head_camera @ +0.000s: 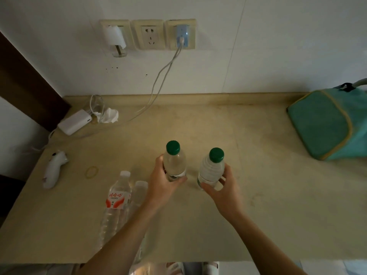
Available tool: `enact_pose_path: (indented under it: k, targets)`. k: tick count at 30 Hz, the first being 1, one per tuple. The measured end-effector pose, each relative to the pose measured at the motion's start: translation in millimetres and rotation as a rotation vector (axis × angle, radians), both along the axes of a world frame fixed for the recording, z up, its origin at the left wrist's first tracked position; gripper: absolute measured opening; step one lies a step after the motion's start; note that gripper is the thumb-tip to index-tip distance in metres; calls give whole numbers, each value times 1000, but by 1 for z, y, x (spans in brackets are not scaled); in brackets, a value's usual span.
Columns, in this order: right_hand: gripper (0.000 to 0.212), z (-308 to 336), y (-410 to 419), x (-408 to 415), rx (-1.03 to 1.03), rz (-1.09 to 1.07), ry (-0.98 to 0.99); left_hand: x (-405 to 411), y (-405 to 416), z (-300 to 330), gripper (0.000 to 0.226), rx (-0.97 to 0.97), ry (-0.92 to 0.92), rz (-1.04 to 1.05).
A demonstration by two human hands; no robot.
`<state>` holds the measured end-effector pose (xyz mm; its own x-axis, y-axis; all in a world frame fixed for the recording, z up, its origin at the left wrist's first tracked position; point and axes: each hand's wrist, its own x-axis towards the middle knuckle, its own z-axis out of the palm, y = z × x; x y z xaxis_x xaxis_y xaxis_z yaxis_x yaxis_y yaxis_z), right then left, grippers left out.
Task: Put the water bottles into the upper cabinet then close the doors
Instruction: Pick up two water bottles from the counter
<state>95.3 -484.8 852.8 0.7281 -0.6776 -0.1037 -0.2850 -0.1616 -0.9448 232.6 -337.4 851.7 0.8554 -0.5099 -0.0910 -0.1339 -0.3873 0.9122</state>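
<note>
The beige tabletop fills most of the head view, running from the wall at its far edge to the near edge at the bottom of the picture. A teal bag with yellow piping sits at the far right corner. At the far left corner lie a white power bank, crumpled tissue and a cable running up to a wall socket.

Two clear water bottles with white caps stand close together near the near edge, left of centre: the red-labelled bottle and, just beside it on the right, a plain bottle partly hidden by the left forearm. A white handheld controller lies by the left edge, with a rubber band between it and those bottles.

In the middle of the tabletop are two green-capped water bottles. The left hand has its fingers and thumb wrapped round the left green-capped bottle. The right hand grips the body of the right green-capped bottle, thumb in front and fingers behind. Both bottles look upright; whether their bases rest on the tabletop or are lifted clear cannot be told.

The step in hand appears to be picking up the first pair of bottles. The upper cabinet is not in view, so the next move likely calls for raising both bottles well above the tabletop and looking up to find it; whether its doors are open cannot be told. Two bottles would remain for another trip.
</note>
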Motion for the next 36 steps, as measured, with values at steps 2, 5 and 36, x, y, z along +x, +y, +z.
enact_pose_path:
  k: [2,5,36]
  targets:
    - [69,-2,1,3,8,-2,-17,1,-4,-3,77,-23,-7,31]
    - [66,-1,1,1,34,-9,-36,-1,-5,-3,71,-46,-1,50]
    - [43,448,-68,-114,-541,-325,-875,-67,-109,468,58,-828,-489,-438]
